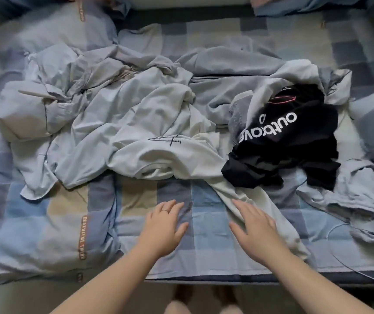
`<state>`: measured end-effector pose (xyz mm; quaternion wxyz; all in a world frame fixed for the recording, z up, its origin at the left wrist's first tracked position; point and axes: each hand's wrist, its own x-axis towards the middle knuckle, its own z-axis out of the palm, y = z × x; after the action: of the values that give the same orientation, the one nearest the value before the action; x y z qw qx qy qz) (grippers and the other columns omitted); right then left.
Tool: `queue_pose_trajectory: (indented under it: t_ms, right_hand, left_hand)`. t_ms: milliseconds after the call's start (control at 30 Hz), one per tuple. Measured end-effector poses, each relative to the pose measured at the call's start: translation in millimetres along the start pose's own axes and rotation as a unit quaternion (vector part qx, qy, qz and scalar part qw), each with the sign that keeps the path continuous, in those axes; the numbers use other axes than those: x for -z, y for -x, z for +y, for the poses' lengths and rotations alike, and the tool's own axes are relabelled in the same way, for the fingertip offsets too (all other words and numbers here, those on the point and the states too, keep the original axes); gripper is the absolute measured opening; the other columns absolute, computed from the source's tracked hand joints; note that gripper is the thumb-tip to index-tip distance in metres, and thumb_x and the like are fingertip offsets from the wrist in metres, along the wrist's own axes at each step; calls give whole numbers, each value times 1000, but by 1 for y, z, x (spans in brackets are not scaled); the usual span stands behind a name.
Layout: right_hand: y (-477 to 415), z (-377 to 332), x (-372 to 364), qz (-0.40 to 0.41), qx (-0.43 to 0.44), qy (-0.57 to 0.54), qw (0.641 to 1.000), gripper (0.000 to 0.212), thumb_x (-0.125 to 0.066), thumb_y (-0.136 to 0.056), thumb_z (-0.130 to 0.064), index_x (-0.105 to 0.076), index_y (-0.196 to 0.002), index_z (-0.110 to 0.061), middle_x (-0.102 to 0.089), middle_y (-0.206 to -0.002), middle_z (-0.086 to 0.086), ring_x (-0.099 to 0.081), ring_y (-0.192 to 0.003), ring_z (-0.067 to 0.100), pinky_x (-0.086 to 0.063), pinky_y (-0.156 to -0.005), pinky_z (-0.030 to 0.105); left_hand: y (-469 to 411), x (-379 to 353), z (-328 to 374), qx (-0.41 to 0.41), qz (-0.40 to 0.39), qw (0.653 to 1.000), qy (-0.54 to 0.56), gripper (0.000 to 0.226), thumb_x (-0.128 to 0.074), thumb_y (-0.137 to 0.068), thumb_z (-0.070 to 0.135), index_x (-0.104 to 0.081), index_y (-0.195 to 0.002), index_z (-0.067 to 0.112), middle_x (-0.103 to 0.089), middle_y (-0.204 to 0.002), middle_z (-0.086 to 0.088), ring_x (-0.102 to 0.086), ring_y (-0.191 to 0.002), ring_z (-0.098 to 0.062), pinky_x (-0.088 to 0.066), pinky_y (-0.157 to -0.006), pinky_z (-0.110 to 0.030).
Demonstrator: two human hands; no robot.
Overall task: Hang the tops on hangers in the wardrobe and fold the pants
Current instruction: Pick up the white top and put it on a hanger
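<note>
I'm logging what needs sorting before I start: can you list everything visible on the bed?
black top: one, black with white lettering, right of the pile
cream top: one, off-white with small black drawing, middle, one end trailing toward the near edge
pale blue shirt: one, light blue-grey, crumpled at the left
grey garment: one, grey, behind the pile, type unclear
blue-grey garment: one, blue-grey, bunched at near right, type unclear
bed cover: one, checked blue, grey and beige, under everything
left hand: one, fingers straight, over the bed cover, ring on one finger
right hand: one, fingers straight, over the cream top's trailing end
</note>
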<state>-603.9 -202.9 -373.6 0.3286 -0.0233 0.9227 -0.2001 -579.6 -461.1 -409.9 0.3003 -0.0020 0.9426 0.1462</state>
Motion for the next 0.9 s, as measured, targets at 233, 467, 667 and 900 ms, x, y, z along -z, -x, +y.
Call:
queue_pose_trajectory:
  t_ms: [233, 467, 667, 900]
  right_hand:
    - [-229, -35, -62, 16, 106, 32, 994, 60, -52, -99, -41, -29, -153, -32, -38, -155, -9, -31, -144, 18, -25, -113, 41]
    - [-412, -85, -93, 94, 135, 65, 984, 67, -55, -93, -48, -30, -153, -32, -39, -155, -4, -30, -144, 22, -25, -112, 48]
    - [-422, -78, -114, 74, 170, 177, 967, 24, -52, -96, -43, -60, -114, -30, -61, -114, -2, -53, -117, 26, -30, -97, 47]
    - [-337, -51, -135, -6, 185, 184, 965, 23, -49, -98, -33, -69, -106, -29, -65, -106, 0, -61, -102, 32, -45, -84, 40]
  left_hand:
    - [-187, -15, -95, -4, 111, 990, -84, 57, -42, -97, 55, -34, -151, 39, -29, -164, -1, -21, -150, -27, -22, -117, -45]
    - [-343, 6, -169, 72, 179, 979, -57, 56, -36, -100, 59, -38, -149, 31, -42, -155, -12, -36, -144, -33, -27, -116, -49]
    - [-330, -37, -172, 33, 164, 981, -101, 42, -40, -97, 62, -52, -117, 27, -70, -112, -9, -63, -105, -33, -35, -81, -42]
    - [-239, -96, -134, 59, 73, 996, 7, 37, -49, -93, 64, -47, -107, 30, -71, -105, -6, -64, -100, -33, -28, -70, -36]
